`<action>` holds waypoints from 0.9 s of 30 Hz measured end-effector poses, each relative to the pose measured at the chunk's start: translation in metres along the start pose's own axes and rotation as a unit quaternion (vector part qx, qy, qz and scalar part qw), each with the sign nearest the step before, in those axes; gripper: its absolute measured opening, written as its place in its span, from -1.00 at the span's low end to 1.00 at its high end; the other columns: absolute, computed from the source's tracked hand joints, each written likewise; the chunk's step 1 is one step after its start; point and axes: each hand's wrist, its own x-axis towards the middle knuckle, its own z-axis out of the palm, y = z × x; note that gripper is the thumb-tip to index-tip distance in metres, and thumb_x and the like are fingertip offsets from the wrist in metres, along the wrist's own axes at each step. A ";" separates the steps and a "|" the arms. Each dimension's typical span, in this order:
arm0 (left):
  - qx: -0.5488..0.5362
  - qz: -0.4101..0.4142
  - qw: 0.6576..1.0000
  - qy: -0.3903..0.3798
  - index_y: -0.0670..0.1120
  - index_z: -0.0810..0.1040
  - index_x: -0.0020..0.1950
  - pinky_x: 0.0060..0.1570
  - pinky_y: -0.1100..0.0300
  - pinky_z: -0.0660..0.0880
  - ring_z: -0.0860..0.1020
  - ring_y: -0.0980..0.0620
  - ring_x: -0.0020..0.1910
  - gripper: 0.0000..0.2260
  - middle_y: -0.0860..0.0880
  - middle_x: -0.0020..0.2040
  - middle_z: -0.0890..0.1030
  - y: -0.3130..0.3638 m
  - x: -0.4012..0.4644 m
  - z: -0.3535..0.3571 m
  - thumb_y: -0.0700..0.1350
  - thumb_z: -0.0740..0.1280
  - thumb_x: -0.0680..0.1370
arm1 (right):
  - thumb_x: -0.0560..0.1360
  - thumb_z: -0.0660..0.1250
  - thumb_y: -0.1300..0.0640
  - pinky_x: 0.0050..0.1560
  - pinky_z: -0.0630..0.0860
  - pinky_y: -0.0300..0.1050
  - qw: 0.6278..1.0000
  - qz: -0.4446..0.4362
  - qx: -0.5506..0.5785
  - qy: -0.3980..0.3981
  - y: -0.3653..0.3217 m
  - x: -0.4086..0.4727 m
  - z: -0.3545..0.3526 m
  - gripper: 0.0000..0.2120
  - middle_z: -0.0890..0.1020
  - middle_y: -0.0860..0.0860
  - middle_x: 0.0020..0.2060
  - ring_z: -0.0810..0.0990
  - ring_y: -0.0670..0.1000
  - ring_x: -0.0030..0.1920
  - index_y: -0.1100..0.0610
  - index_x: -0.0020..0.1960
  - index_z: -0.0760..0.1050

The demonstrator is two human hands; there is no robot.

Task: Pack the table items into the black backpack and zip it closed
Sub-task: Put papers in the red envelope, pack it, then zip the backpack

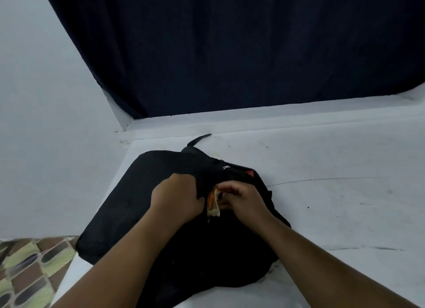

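Observation:
The black backpack (pixel 128 206) lies flat on the white table (pixel 333 204), its strap end pointing to the back. My left hand (pixel 177 197) grips the backpack's black fabric at the edge of an opening. My right hand (pixel 243 199) pinches a small yellow-orange packet (pixel 213 204) that sticks out of that opening between my two hands. Part of the packet is hidden inside the bag. A small red patch (pixel 250 173) shows at the bag's far right.
A dark navy curtain (pixel 230 55) hangs behind the table above a white ledge (pixel 276 114). A white wall (pixel 34 124) stands on the left. Patterned floor tiles (pixel 27 266) show at the lower left, past the table's left edge.

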 end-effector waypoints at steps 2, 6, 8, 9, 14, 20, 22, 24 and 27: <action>-0.003 0.025 0.999 0.043 0.07 0.50 0.00 -0.25 0.17 0.36 0.49 0.02 -0.13 -0.68 0.11 -0.13 0.49 -0.007 0.003 0.003 0.24 0.44 0.43 | 0.52 0.38 0.32 0.01 0.62 -0.18 0.999 -0.008 -0.032 0.001 0.005 -0.003 -0.001 -0.79 0.73 0.04 -0.06 0.72 0.01 -0.09 0.10 0.09 0.66; -0.013 0.099 0.990 0.099 0.11 0.63 -0.01 -0.09 0.15 0.38 0.49 0.04 0.10 -0.85 0.13 -0.01 0.52 -0.023 0.014 0.012 0.15 0.41 0.51 | 0.43 0.51 0.22 -0.06 0.51 -0.33 0.992 -0.010 -0.125 -0.002 0.013 -0.009 0.005 -0.71 0.71 -0.12 -0.10 0.68 -0.15 -0.14 0.02 0.14 0.68; -0.067 0.130 0.983 0.111 0.05 0.64 -0.11 -0.13 0.14 0.43 0.52 0.06 0.02 -0.91 0.12 -0.08 0.54 -0.028 0.017 0.016 0.04 0.42 0.54 | 0.42 0.53 0.20 -0.05 0.49 -0.39 0.990 -0.003 -0.137 0.016 0.011 -0.008 0.008 -0.71 0.68 -0.16 -0.16 0.64 -0.22 -0.16 0.00 0.12 0.69; -0.110 0.147 0.976 0.118 0.01 0.63 -0.17 -0.15 0.13 0.47 0.53 0.08 -0.05 -0.90 0.11 -0.12 0.55 -0.030 0.018 0.015 -0.02 0.44 0.53 | 0.41 0.53 0.22 -0.05 0.51 -0.38 0.991 0.002 -0.136 0.017 0.009 -0.008 0.009 -0.73 0.68 -0.14 -0.19 0.64 -0.21 -0.18 0.01 0.09 0.70; -0.249 0.223 0.925 0.181 -0.06 0.62 -0.26 -0.08 0.33 0.40 0.52 0.11 -0.12 -0.86 0.14 -0.23 0.59 -0.048 0.031 0.010 -0.20 0.51 0.46 | 0.41 0.33 0.41 -0.29 0.49 -0.34 0.996 0.036 -0.070 0.044 -0.008 0.000 0.018 -0.68 0.64 -0.05 -0.34 0.59 -0.16 -0.35 -0.02 -0.21 0.56; -0.230 0.258 0.932 0.113 0.10 0.68 -0.06 0.27 0.05 0.43 0.47 0.22 0.18 -0.76 0.24 0.07 0.58 -0.048 0.043 0.022 0.19 0.31 0.47 | 0.41 0.27 0.50 -0.25 0.52 -0.11 0.997 0.062 0.039 0.039 -0.007 0.010 0.024 -0.78 0.64 0.17 -0.37 0.57 0.02 -0.31 0.21 -0.21 0.54; -0.148 0.269 0.951 0.048 0.21 0.58 0.13 0.47 -0.05 0.20 0.29 0.17 0.43 -0.68 0.24 0.33 0.42 -0.041 0.049 0.022 0.25 0.37 0.42 | 0.43 0.29 0.51 -0.33 0.48 -0.22 0.994 0.079 0.075 -0.004 -0.002 0.008 0.014 -0.76 0.60 0.13 -0.42 0.53 -0.03 -0.38 0.19 -0.22 0.52; -0.078 0.259 0.963 -0.006 0.21 0.44 0.19 0.48 0.05 0.02 0.18 0.13 0.51 -0.52 0.24 0.39 0.34 -0.031 0.050 0.028 0.31 0.44 0.35 | 0.42 0.31 0.53 -0.38 0.44 -0.29 0.988 0.090 0.114 -0.053 0.005 0.005 0.002 -0.73 0.58 0.01 -0.42 0.50 -0.10 -0.43 0.17 -0.16 0.50; -0.005 0.226 0.974 0.014 0.18 0.33 0.11 0.34 0.12 0.03 0.29 0.15 0.37 -0.46 0.25 0.22 0.38 -0.016 0.051 0.040 0.37 0.41 0.26 | 0.38 0.41 0.53 -0.25 0.53 -0.25 0.986 0.089 0.121 -0.069 0.013 0.006 -0.007 -0.73 0.65 0.02 -0.34 0.59 -0.08 -0.34 0.20 -0.11 0.50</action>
